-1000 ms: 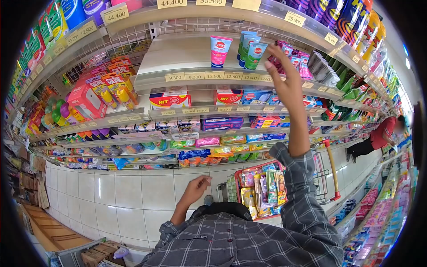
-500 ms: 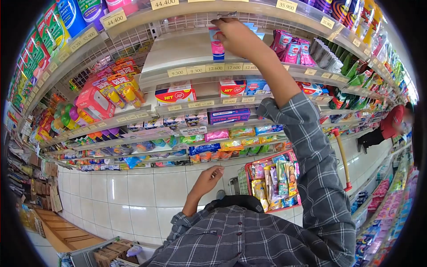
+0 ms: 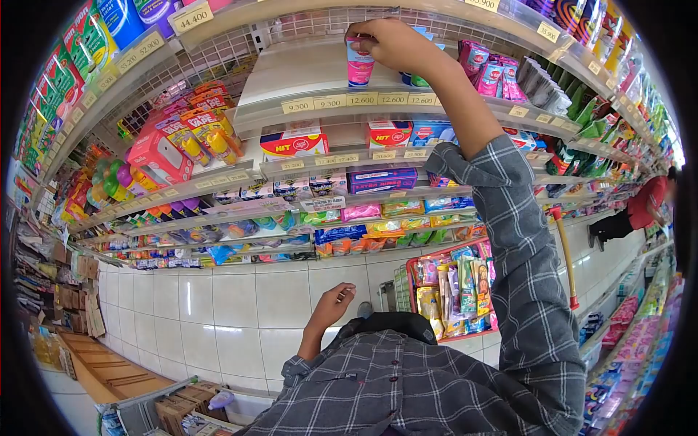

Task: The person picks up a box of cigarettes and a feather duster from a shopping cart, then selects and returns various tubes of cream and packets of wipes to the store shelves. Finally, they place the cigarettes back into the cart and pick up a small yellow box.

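At the upper shelf my right hand (image 3: 382,42) is closed on the top of a pink and white tube (image 3: 360,67), which stands upright with its wider pink end down, just behind the price strip. Thumb and fingers pinch the tube's upper part. Beside it, partly hidden by the hand, are blue and green tubes (image 3: 416,77). Further right on that shelf lie pink packs (image 3: 493,75). My left hand (image 3: 331,307) hangs low in front of my body over the tiled floor, fingers loosely bent with nothing seen in them.
A red-rimmed basket (image 3: 412,287) of colourful packets stands on the floor by my right side. Lower shelves carry HIT boxes (image 3: 294,144) and other packs. A wooden-coloured pole (image 3: 565,254) rises beyond my right arm. A person in a red top (image 3: 646,200) is further down the aisle.
My right hand has closed around the pink tube's top and the tube now sits slightly nearer the shelf front. My view has shifted a little; my left hand still hangs low.
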A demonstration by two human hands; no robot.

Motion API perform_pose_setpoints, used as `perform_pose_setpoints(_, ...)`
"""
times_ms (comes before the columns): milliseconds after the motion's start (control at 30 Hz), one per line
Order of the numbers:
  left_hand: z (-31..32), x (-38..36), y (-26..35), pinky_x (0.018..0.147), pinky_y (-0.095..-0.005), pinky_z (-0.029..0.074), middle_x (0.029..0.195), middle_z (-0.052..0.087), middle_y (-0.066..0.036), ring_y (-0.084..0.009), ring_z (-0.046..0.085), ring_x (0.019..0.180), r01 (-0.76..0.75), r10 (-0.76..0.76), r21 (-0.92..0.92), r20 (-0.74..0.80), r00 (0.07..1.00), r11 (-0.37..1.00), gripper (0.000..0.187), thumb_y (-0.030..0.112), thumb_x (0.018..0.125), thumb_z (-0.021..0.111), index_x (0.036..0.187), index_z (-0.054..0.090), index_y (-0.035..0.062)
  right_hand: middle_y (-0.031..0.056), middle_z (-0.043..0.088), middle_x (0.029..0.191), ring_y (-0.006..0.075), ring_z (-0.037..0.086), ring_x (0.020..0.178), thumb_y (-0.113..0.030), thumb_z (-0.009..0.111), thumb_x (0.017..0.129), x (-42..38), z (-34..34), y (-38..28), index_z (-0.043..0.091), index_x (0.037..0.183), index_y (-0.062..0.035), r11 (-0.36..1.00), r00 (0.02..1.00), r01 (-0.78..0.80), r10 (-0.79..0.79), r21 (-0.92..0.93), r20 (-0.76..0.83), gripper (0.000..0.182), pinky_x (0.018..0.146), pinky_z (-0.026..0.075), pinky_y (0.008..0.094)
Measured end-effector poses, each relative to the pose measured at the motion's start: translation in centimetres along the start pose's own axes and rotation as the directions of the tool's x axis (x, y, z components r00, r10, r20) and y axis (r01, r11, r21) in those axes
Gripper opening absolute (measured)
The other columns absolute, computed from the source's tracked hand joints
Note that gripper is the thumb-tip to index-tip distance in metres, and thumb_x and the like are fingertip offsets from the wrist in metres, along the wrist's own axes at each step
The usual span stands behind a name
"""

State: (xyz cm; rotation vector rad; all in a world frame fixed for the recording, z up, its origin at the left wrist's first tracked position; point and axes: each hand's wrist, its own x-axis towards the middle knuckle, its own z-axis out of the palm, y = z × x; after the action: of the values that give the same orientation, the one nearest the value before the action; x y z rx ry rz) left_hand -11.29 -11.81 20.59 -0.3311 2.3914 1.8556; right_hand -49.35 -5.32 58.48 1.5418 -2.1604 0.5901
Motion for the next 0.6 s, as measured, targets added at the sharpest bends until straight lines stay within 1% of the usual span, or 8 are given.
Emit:
perform_pose_setpoints(100, 0.2, 0.3, 0.0, 0.069, -0.0266, 0.048, 0.085, 0.066, -0.006, -0.0126, 0.062, 0.077, -0.034, 0.033, 0.035, 0.031, 0.999, 0.999, 0.024, 0.017, 0.095, 0.055, 0.113, 0.061, 0.0021, 0.0172, 0.068, 0.095, 0.0345, 0.064, 0.088, -0.016, 0.061, 0.087, -0.1, 0.1, 0.0, 0.064, 0.107, -0.0039, 0.999, 1.000, -0.010, 0.010, -0.048, -0.004, 0.024, 0.078, 0.050, 0.0407)
perform_pose_setpoints(200, 0.5, 0.2, -0.2, 0.069, -0.0264, 0.047, 0.086, 0.065, -0.006, -0.0121, 0.061, 0.076, -0.038, 0.037, 0.028, 0.046, 0.998, 0.999, 0.024, 0.017, 0.094, 0.056, 0.113, 0.061, 0.0020, 0.0169, 0.068, 0.095, 0.0346, 0.064, 0.087, -0.018, 0.061, 0.087, -0.3, -0.1, -0.2, 0.064, 0.107, -0.0055, 0.999, 0.999, -0.033, 0.033, -0.024, 0.001, 0.024, 0.077, 0.049, 0.0411)
perform_pose_setpoints(300, 0.7, 0.1, -0.7, 0.069, -0.0262, 0.047, 0.087, 0.065, -0.005, -0.0117, 0.060, 0.076, -0.016, 0.015, 0.018, 0.070, 0.997, 1.000, 0.024, 0.017, 0.094, 0.056, 0.113, 0.060, 0.0023, 0.0168, 0.068, 0.095, 0.0342, 0.064, 0.088, -0.020, 0.061, 0.088, -0.5, -0.3, -0.7, 0.064, 0.107, -0.0059, 0.997, 0.998, -0.048, 0.050, -0.056, 0.024, 0.025, 0.077, 0.050, 0.0410)
perform_pose_setpoints(400, 1.0, 0.1, -1.0, 0.069, -0.0307, 0.049, 0.086, 0.067, -0.013, -0.0189, 0.063, 0.074, -0.018, 0.018, -0.005, 0.048, 0.999, 1.000, 0.028, 0.023, 0.093, 0.059, 0.111, 0.062, 0.0016, 0.0169, 0.068, 0.096, 0.0341, 0.064, 0.088, -0.023, 0.061, 0.088, -0.5, -0.3, -1.0, 0.064, 0.107, -0.0071, 0.997, 0.999, -0.031, 0.032, -0.068, 0.016, 0.025, 0.078, 0.050, 0.0411)
perform_pose_setpoints(500, 0.9, 0.1, -1.4, 0.069, -0.0308, 0.050, 0.086, 0.067, -0.013, -0.0192, 0.063, 0.073, -0.023, 0.022, 0.009, 0.055, 0.998, 1.000, 0.029, 0.024, 0.093, 0.059, 0.111, 0.062, 0.0016, 0.0171, 0.067, 0.100, 0.0341, 0.063, 0.092, -0.026, 0.060, 0.089, -0.6, -0.8, -1.4, 0.064, 0.109, -0.0075, 0.994, 0.994, -0.084, 0.088, -0.070, 0.063, 0.028, 0.081, 0.049, 0.0408)
perform_pose_setpoints(600, 0.9, 0.1, -1.7, 0.068, -0.0307, 0.050, 0.085, 0.067, -0.013, -0.0193, 0.063, 0.070, -0.028, 0.028, 0.009, 0.040, 0.999, 1.000, 0.030, 0.025, 0.093, 0.059, 0.112, 0.062, 0.0017, 0.0167, 0.066, 0.105, 0.0343, 0.062, 0.096, -0.028, 0.060, 0.089, -0.8, -0.7, -1.6, 0.064, 0.113, -0.0078, 0.989, 0.987, -0.140, 0.144, -0.051, 0.075, 0.031, 0.084, 0.049, 0.0410)
